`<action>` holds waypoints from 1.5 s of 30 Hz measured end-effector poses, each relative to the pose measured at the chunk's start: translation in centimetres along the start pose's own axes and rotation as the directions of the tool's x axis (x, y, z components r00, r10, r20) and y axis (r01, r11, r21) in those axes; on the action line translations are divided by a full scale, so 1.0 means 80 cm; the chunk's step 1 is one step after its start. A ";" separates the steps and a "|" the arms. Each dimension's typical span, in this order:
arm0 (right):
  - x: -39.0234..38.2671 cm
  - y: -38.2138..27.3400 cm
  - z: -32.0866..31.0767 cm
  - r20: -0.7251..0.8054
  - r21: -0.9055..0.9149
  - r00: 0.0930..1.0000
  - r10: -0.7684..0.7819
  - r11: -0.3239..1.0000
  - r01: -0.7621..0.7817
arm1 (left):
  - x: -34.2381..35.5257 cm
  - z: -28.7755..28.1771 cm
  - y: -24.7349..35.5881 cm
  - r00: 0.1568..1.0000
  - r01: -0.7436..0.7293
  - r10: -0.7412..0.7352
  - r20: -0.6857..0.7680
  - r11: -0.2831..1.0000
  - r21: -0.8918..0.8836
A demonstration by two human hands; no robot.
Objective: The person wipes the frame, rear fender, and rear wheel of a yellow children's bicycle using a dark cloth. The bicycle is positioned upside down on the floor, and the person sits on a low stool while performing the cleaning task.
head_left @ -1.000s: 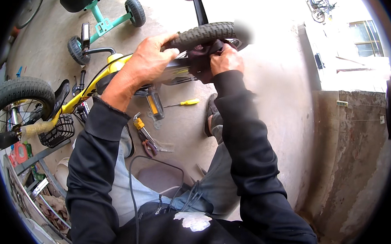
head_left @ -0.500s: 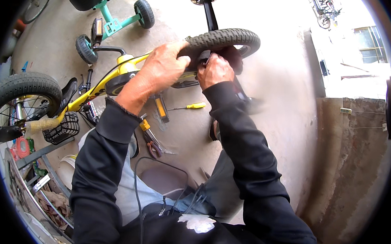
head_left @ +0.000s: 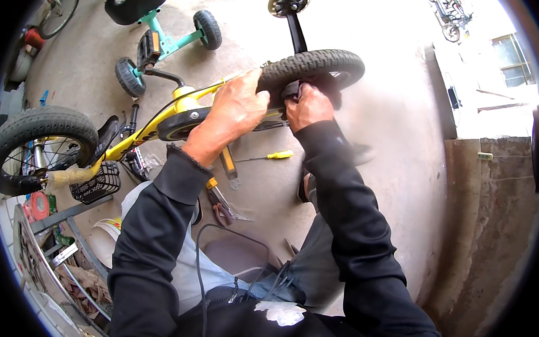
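While arms [head_left: 359, 195] reach forward, left hand [head_left: 235, 110] curls on tire [head_left: 313, 66]; right hand [head_left: 310, 107] clenches cloth [head_left: 291, 90].

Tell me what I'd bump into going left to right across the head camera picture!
Spoked wheel's black tyre → small teal-hubbed wheel → left hand → right hand → faraway parked two-wheeler → window.

No text seems clearly legible here.

Looks like a rough bike-repair workshop: yellow bicycle [head_left: 142, 132] at left; screwdriver [head_left: 280, 155] and pliers [head_left: 221, 209] loose on bare floor [head_left: 394, 176]; teal small-wheeled frame [head_left: 169, 46] far left; patchy wall [head_left: 497, 220] right; daylit window [head_left: 511, 56] far right.
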State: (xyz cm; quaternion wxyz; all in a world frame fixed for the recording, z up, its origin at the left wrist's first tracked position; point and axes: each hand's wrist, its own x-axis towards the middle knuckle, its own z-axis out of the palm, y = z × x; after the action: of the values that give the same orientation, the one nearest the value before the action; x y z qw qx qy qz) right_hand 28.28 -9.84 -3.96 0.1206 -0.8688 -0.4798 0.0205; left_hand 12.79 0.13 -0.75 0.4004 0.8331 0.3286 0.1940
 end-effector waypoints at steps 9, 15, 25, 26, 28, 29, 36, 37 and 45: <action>0.005 0.007 0.003 -0.020 0.221 0.996 -0.091 0.971 0.093 | 0.001 -0.006 0.009 0.995 -0.098 0.089 -0.055 0.972 -0.212; 0.016 0.029 0.026 -0.018 0.057 0.993 -0.114 0.992 0.115 | -0.002 0.000 0.001 0.999 0.035 -0.035 -0.001 0.999 0.002; 0.002 0.026 0.042 -0.063 0.039 0.981 -0.184 0.982 0.187 | 0.001 -0.005 0.013 0.998 -0.061 0.062 0.007 0.994 -0.091; -0.001 0.019 0.038 -0.036 0.032 0.978 -0.205 0.978 0.207 | 0.006 -0.006 0.008 0.996 -0.075 0.081 0.036 0.985 -0.152; -0.004 0.007 0.025 -0.059 0.008 0.968 -0.242 0.970 0.243 | 0.016 -0.018 0.008 0.981 -0.045 0.105 0.165 0.942 -0.334; 0.002 0.003 0.019 -0.070 0.005 0.963 -0.260 0.965 0.261 | 0.016 -0.032 0.014 0.974 0.012 0.087 0.209 0.902 -0.432; 0.000 -0.013 -0.021 0.038 0.105 0.999 -0.030 0.994 0.026 | 0.015 -0.040 -0.015 0.979 0.068 -0.013 0.205 0.962 -0.265; -0.001 -0.020 -0.028 0.072 0.099 0.997 0.039 0.994 -0.047 | 0.015 -0.039 -0.013 0.963 0.084 -0.006 0.269 0.956 -0.280; -0.006 -0.019 -0.008 0.033 0.086 0.996 -0.087 0.993 0.084 | 0.011 -0.026 0.008 0.975 -0.108 0.159 0.155 0.949 -0.295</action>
State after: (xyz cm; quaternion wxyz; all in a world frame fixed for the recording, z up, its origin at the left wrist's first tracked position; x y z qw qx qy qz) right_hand 26.85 -9.57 -2.99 0.1493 -0.8411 -0.5174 0.0514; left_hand 12.47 1.58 1.05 0.5297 0.8010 0.2030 0.1914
